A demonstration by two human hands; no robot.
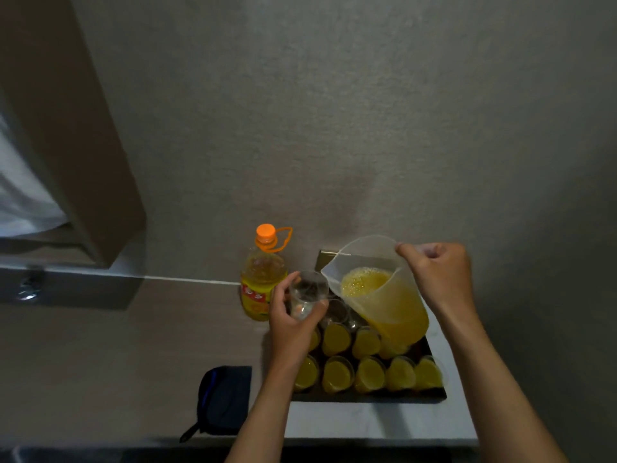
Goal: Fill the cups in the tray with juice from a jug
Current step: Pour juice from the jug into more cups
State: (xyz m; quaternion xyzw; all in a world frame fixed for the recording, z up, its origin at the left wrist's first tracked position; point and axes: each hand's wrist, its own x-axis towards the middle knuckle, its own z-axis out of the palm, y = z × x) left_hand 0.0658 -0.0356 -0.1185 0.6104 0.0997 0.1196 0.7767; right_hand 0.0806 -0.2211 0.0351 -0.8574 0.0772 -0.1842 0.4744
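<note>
An empty cup point(307, 294) is gripped by the left hand point(293, 315) at nine o'clock of the tilted jug point(384, 295) (handle clasped by the right hand point(437, 272)); most tray point(367, 396) cups are filled, few left

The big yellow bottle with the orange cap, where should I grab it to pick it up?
Take the tall yellow plastic bottle by the orange loop handle at its neck, coming from above. It stands upright, and its body looks too wide for a small hand.
</note>
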